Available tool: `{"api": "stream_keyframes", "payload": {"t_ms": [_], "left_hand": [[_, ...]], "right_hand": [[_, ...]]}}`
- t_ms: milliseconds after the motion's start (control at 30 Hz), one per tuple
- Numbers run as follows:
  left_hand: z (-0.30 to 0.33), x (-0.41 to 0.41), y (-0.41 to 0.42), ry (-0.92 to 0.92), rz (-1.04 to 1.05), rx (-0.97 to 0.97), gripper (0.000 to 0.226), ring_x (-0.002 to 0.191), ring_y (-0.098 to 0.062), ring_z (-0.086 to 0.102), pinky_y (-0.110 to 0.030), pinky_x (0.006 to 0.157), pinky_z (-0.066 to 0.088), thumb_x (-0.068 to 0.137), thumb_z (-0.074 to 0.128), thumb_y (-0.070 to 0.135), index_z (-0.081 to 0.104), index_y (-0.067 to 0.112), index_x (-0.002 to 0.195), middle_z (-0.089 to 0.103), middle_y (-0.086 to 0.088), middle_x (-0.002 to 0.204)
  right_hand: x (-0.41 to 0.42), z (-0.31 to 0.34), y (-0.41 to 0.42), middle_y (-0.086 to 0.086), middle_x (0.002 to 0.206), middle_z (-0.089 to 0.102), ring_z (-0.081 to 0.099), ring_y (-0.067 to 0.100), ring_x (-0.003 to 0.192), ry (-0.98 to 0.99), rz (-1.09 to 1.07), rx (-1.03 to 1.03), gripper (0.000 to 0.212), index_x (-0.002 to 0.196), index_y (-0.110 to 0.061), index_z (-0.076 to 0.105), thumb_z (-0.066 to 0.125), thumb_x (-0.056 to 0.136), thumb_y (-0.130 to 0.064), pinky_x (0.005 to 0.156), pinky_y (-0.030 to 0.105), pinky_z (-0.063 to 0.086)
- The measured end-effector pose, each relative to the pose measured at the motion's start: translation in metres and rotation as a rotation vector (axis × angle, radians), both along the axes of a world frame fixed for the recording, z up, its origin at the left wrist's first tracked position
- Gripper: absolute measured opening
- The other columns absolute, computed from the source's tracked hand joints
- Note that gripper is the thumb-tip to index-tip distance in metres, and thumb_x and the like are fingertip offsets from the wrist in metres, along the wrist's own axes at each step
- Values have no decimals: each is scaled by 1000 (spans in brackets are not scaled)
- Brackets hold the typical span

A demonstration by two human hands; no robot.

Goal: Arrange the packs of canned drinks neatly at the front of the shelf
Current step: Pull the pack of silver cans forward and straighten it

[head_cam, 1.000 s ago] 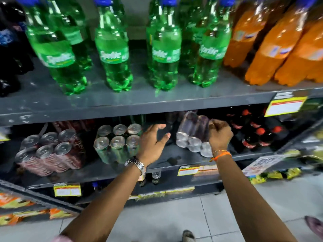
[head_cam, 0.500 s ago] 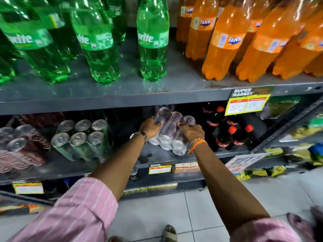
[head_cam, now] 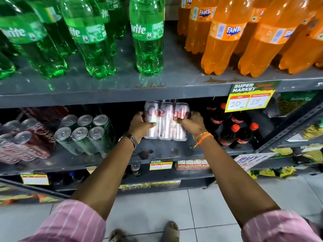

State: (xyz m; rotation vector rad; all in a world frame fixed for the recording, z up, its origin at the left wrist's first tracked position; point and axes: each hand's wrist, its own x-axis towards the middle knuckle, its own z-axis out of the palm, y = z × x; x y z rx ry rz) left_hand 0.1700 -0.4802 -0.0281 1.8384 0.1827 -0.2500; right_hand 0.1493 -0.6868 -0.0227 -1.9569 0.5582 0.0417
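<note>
A shrink-wrapped pack of silver cans with red lettering [head_cam: 166,126] stands upright in the middle of the grey middle shelf [head_cam: 167,151]. My left hand [head_cam: 140,125] grips its left side and my right hand [head_cam: 193,124] grips its right side. To the left sits a pack of green cans [head_cam: 82,133], tilted with its tops towards me. Further left lies a pack of red cans [head_cam: 24,140], also tilted. The tops of the silver cans are hidden under the upper shelf.
Small cola bottles with red caps [head_cam: 232,130] stand right of the silver pack. The upper shelf [head_cam: 122,88] carries green Sprite bottles [head_cam: 148,35] and orange Fanta bottles [head_cam: 225,35]. A yellow price tag [head_cam: 249,100] hangs from its edge. Tiled floor [head_cam: 157,206] lies below.
My left hand came from the green pack to the silver pack. Both hands turned the silver pack from lying tilted to standing upright, with its label facing out.
</note>
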Motion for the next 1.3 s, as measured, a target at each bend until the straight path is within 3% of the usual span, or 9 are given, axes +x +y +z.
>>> {"api": "stream_keyframes", "payload": {"t_ms": [300, 400, 467, 633, 767, 833, 1000, 1200, 1300], "left_hand": [[-28, -50, -6, -230, 108, 102, 55, 92, -10, 62, -34, 88, 54, 72, 78, -4, 44, 17, 109, 61, 2, 105], [-43, -62, -7, -229, 97, 108, 57, 93, 1, 60, -37, 93, 55, 73, 77, -7, 41, 20, 108, 58, 13, 101], [-50, -67, -5, -242, 98, 122, 61, 98, -10, 64, -42, 96, 56, 70, 78, -6, 41, 24, 108, 61, 8, 105], [-62, -71, -2, -285, 84, 190, 69, 109, -22, 65, -47, 97, 55, 62, 80, 4, 40, 34, 109, 63, -2, 118], [-47, -80, -9, -198, 122, 232, 64, 122, -27, 54, -28, 105, 41, 72, 81, 3, 48, 2, 127, 44, -8, 130], [-35, -97, -20, -107, 240, 101, 73, 122, -19, 44, -28, 106, 37, 76, 79, 9, 39, 1, 136, 35, -10, 138], [-18, -122, -54, 51, 274, -474, 85, 135, -17, 47, -46, 120, 33, 67, 73, 42, 36, 21, 141, 44, 2, 147], [-18, -109, -70, 105, 238, -597, 89, 146, -14, 38, -43, 124, 26, 81, 61, 65, 23, 32, 154, 36, 8, 160], [-26, -87, -63, 130, 271, -557, 113, 154, -11, 19, -46, 128, 15, 62, 57, 83, 8, 42, 156, 14, 14, 168]], "right_hand": [[-27, -33, -7, -2, 104, 71, 68, 14, 95, -221, 105, -50, 54, 106, -22, 61, 89, 60, -26, 92, 43, 58], [-40, -39, -5, -2, 108, 69, 65, 10, 97, -255, 73, -51, 59, 109, -21, 59, 91, 61, -16, 89, 25, 54], [-47, -48, -5, -2, 110, 69, 66, 10, 98, -269, 75, -73, 62, 112, -18, 60, 92, 59, -17, 87, 19, 53], [-47, -64, -15, -3, 108, 72, 70, 14, 101, -236, 123, -10, 69, 106, -28, 58, 92, 47, -31, 91, 41, 59], [-41, -35, -26, -2, 109, 68, 65, 16, 104, -160, 153, 195, 81, 114, -19, 54, 94, 49, -43, 92, 31, 53], [-36, -19, -29, -5, 102, 66, 61, 15, 103, -222, 71, 360, 55, 108, -20, 57, 84, 68, -47, 96, 32, 49], [8, -6, -21, -1, 137, 62, 55, 18, 130, -179, 81, 480, 57, 131, -21, 60, 62, 83, -51, 115, 40, 38], [21, -15, -19, 4, 128, 66, 59, 22, 119, -89, 170, 356, 42, 125, -12, 64, 54, 90, -32, 113, 45, 41], [5, -9, -20, -1, 109, 69, 60, 17, 106, -129, 164, 354, 24, 116, -17, 65, 48, 99, -15, 103, 36, 44]]}}
